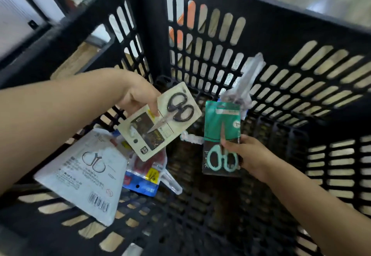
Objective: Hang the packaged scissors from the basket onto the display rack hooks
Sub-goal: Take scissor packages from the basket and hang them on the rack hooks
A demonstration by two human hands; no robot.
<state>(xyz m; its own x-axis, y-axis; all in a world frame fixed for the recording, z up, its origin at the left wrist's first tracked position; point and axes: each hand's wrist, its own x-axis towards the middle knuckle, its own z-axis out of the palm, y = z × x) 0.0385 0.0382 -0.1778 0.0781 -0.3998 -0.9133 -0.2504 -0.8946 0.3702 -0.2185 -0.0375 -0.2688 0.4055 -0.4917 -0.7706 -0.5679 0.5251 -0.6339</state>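
Inside the black basket (261, 35), her left hand (138, 95) pinches the black-handled scissors card (160, 121), her right hand (249, 155) grips the mint-handled pack (220, 135).

Beyond the slats lie a pale wooden floor (72, 63), an orange object (181, 21) and a white panel (12, 25).

Black all around: the basket (210, 41) is black plastic, its walls a grid of rounded slots showing pale tan floor through them. The cream card pack (160, 119) carries scissors with 2 black handle loops and a dark, gold-flecked panel. The teal pack (220, 123) fades to a dark lower part (mint-green handles there). Lying below, a white pack (88, 175) with a black line drawing and barcode, and a blue pack (144, 183) with red and a yellow tag.
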